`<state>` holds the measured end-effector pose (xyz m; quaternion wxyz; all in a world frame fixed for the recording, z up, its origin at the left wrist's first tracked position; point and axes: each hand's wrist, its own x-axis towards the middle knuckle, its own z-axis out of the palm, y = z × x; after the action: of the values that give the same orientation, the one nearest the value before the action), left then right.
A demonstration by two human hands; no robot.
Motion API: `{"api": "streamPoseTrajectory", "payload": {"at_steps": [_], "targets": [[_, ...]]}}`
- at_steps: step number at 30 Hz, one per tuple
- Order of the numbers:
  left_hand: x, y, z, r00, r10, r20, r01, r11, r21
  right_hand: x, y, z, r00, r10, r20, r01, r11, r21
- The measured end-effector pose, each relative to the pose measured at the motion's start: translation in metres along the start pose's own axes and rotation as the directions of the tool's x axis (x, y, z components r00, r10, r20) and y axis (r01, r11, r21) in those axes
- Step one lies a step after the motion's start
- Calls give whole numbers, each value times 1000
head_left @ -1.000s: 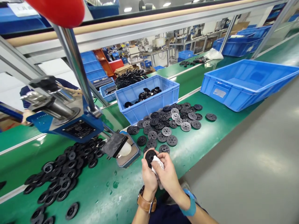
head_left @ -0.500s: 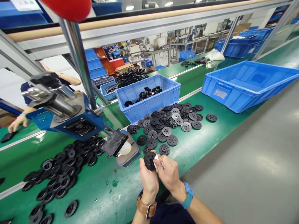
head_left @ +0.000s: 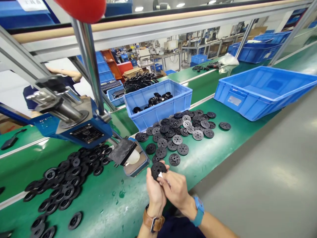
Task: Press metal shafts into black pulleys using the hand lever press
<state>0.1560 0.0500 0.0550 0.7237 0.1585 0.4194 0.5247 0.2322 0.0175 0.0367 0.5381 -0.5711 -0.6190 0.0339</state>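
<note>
My left hand (head_left: 155,193) cups a black plastic disc (head_left: 157,169) with small holes, its face turned up. Pinched in my right hand (head_left: 176,188) is a small white piece (head_left: 160,175), like cloth or tissue, which meets the disc's lower right part. Most of the white piece is hidden by my fingers. Just beyond my hands, many loose black and grey discs (head_left: 183,149) lie spread on the green work surface (head_left: 203,158). A blue hand press (head_left: 86,132) stands to the left, with a white rounded block (head_left: 133,157) under its ram.
Black ring-shaped parts (head_left: 66,191) are heaped at the left. Behind the discs stands a blue bin (head_left: 158,112) holding black parts; another blue bin (head_left: 247,102) sits at the right. The press's red knob (head_left: 84,8) hangs overhead. A co-worker's arm (head_left: 65,73) shows across the line.
My right hand has shifted slightly left and down across the disc with the white piece. The co-worker's hand has left the dark object at the far left.
</note>
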Motion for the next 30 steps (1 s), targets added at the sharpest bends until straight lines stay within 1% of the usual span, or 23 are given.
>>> {"api": "streamPoseTrajectory", "payload": {"at_steps": [3, 6, 7, 9, 11, 12, 13, 15, 17, 18, 19, 20, 22, 23, 26, 27, 30], "targets": [[1, 1, -1, 1000, 8, 20, -7, 999, -43, -3, 0, 2, 999, 39, 4, -39, 999, 7], [3, 3, -5, 1000, -20, -22, 20, 1000, -2, -9, -3, -2, 998, 38, 55, -40, 998, 51], [3, 4, -6, 999, -25, -32, 25, 1000, 9, -9, -3, -6, 995, 61, 74, -67, 995, 79], [3, 7, -10, 1000, -2, -26, 2, 1000, 11, -5, -2, -18, 979, 186, 86, -196, 971, 134], [2, 8, -12, 1000, 25, 7, -25, 1000, 13, 6, 1, -31, 943, 324, 77, -333, 929, 161], [1, 8, -12, 999, 29, 24, -29, 999, 18, 13, 2, -36, 933, 353, 78, -361, 919, 157], [1, 7, -12, 999, 23, 35, -24, 1000, 21, 19, 2, -39, 938, 338, 83, -346, 928, 140], [0, 3, -12, 999, -7, 38, 6, 1000, 20, 28, 1, -36, 968, 223, 117, -234, 969, 85], [1, -3, -13, 1000, -9, -24, 10, 999, 36, 28, -2, -26, 985, 114, 127, -114, 993, -3], [2, -6, -14, 997, 2, -72, 3, 998, 65, 25, -5, -20, 989, 86, 122, -80, 996, -49], [3, -8, -17, 993, 22, -112, -10, 994, 108, 20, -7, -14, 990, 75, 117, -66, 994, -86], [4, -10, -21, 991, 47, -126, -27, 987, 158, 15, -8, -10, 990, 78, 115, -65, 992, -110], [6, -13, -28, 991, 95, -92, -69, 967, 246, 6, -11, -5, 989, 82, 127, -67, 990, -121], [6, -13, -32, 990, 120, -78, -94, 956, 279, 3, -11, -5, 987, 81, 137, -65, 991, -118], [7, -10, -37, 971, 208, -119, -149, 915, 376, -1, -12, -7, 987, 87, 133, -69, 989, -134], [8, -9, -37, 968, 223, -118, -159, 903, 400, -1, -13, -8, 988, 86, 130, -68, 988, -138], [9, -6, -37, 979, 201, -33, -169, 892, 418, -1, -15, -8, 989, 61, 135, -43, 990, -132]]}}
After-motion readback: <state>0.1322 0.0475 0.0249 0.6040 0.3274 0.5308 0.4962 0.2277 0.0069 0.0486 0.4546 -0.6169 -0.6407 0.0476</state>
